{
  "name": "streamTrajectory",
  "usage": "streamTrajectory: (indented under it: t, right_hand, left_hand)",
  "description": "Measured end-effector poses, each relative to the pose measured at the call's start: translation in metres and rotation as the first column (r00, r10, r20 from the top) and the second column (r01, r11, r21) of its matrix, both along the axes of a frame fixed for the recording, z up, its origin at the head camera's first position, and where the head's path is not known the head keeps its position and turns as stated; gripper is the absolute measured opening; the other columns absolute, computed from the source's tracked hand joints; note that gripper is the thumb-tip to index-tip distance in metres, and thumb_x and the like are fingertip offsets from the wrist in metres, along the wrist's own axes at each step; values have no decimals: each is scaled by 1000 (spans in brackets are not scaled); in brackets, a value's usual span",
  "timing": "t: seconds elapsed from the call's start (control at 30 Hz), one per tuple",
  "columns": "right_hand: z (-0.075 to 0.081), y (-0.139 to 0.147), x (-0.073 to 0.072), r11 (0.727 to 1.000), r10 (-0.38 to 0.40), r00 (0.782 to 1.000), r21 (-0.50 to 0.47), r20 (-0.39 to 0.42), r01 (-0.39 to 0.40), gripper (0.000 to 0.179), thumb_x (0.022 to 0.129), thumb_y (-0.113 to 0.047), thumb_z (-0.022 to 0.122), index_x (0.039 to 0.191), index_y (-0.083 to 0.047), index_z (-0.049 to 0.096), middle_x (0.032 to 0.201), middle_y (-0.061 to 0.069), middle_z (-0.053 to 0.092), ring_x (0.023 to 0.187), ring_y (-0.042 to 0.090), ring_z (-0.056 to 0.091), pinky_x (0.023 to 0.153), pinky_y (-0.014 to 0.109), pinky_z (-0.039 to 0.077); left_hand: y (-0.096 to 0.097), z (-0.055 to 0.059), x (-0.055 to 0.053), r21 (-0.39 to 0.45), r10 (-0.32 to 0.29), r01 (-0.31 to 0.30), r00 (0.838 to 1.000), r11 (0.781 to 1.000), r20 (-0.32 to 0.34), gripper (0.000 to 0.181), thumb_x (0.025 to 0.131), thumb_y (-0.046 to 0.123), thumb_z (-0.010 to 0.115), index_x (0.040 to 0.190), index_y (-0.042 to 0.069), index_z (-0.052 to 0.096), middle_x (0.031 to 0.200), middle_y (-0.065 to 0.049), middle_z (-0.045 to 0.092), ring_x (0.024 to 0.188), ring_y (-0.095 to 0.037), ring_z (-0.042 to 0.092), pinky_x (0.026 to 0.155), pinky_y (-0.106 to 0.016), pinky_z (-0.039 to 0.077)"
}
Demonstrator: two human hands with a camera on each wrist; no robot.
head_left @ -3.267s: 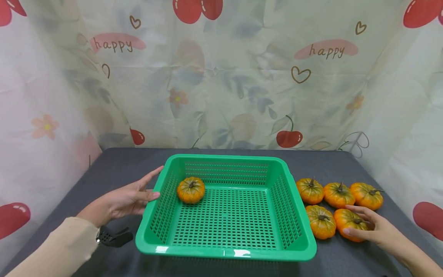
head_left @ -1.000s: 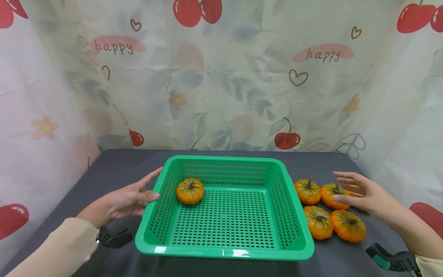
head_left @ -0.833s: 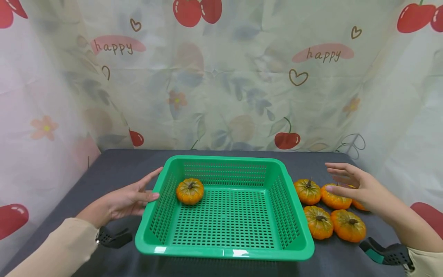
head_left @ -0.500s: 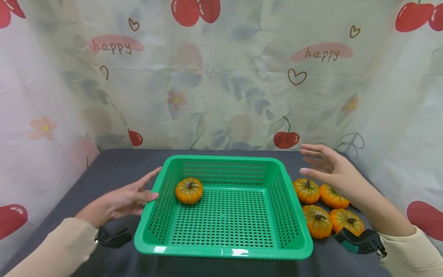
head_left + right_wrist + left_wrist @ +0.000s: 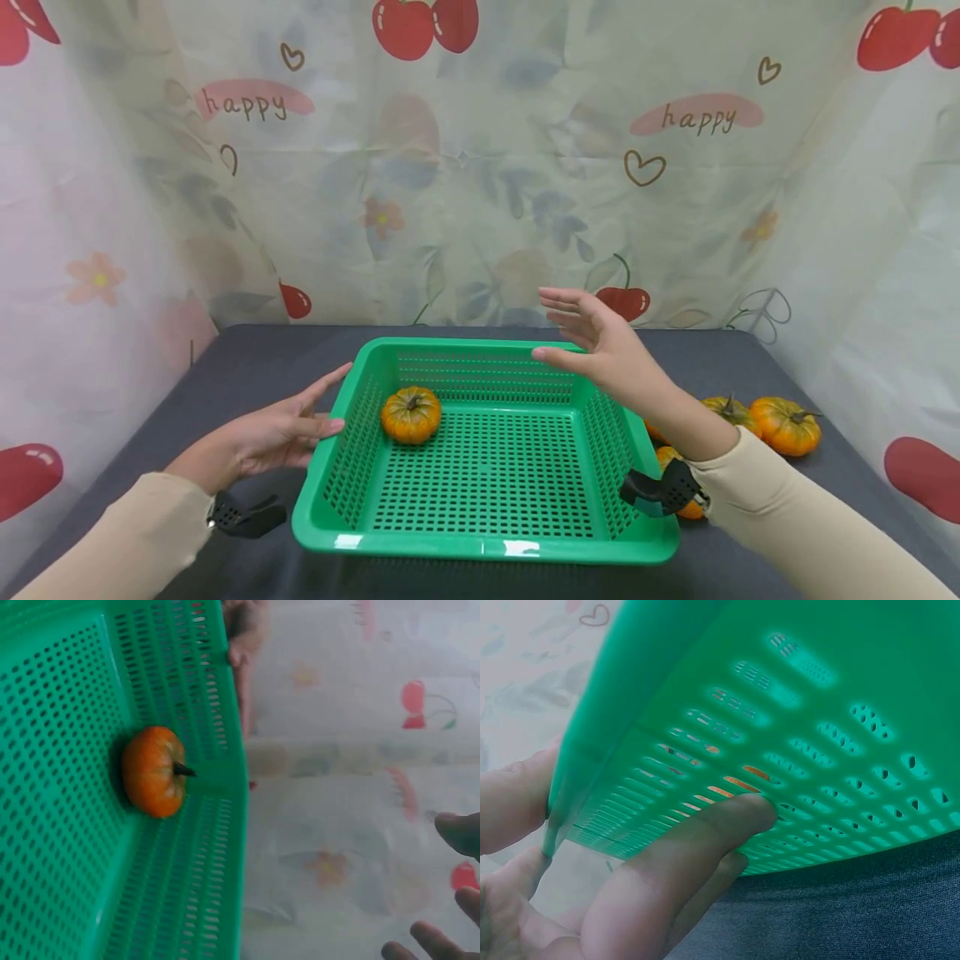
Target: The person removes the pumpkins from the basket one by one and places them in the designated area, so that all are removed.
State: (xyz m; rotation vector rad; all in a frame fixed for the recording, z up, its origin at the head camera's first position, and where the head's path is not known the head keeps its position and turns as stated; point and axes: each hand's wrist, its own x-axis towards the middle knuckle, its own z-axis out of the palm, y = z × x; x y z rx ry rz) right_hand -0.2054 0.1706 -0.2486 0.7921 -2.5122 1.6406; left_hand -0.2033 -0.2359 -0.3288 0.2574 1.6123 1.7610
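A green plastic basket (image 5: 420,547) with slotted walls stands on the dark table. Inside it, near the left wall, sits one small orange pumpkin (image 5: 411,415) with a brown stem; the right wrist view has this pumpkin (image 5: 154,771) too. My left hand (image 5: 270,437) grips the basket's left rim, the thumb at the edge and several fingertips (image 5: 754,814) against the outer slotted wall. Over the basket's back right corner my right hand (image 5: 611,358) hovers with nothing in it, fingers spread and relaxed. My right forearm partly hides the pumpkins on the right.
To the basket's right, a pumpkin (image 5: 785,425) lies in full view beside a partly covered pumpkin (image 5: 723,408). Slivers of others show around my right wrist strap (image 5: 663,490). A printed curtain (image 5: 465,183) closes off the back and sides of the dark table (image 5: 262,358).
My right hand was at a front right pumpkin, then moved back over the rear ones. It has since risen and swung left above the basket, carrying nothing. The left hand stayed put.
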Motion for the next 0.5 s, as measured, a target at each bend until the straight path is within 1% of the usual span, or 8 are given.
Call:
streamTrajectory:
  t: [0.1,0.2,0.4,0.5]
  right_hand:
    - [-8,-17,-5,999,35,999,-6,0,-35,65,86,-12,73,143,-16,43,150,6,42,137,26,43,115,45,35]
    - [-17,-33,-9,998,63,998,12,14,-63,65,86,-14,74,143,-18,43,149,4,43,137,25,43,114,45,36]
    - [-34,-61,-14,993,89,990,74,108,-97,65,85,-20,76,142,-24,45,148,-2,43,140,26,38,112,48,38]
    - [-42,-74,-17,989,94,985,104,143,-109,67,84,-20,76,143,-23,45,149,0,42,141,28,36,112,49,37]
  left_hand:
    - [0,0,0,0,4,-4,1000,1000,0,94,99,10,54,151,43,-16,151,-31,28,117,-37,60,94,-56,50]
    - [0,-1,0,0,7,-7,1000,1000,0,94,99,10,55,151,43,-16,152,-31,26,117,-38,60,94,-56,50]
    - [0,-1,0,0,10,-10,1000,1000,3,93,99,11,54,151,43,-16,153,-32,23,118,-38,59,95,-57,50]
    - [0,-1,0,-4,13,-13,1000,1000,3,93,99,11,54,151,43,-16,153,-32,23,118,-38,59,95,-57,50]
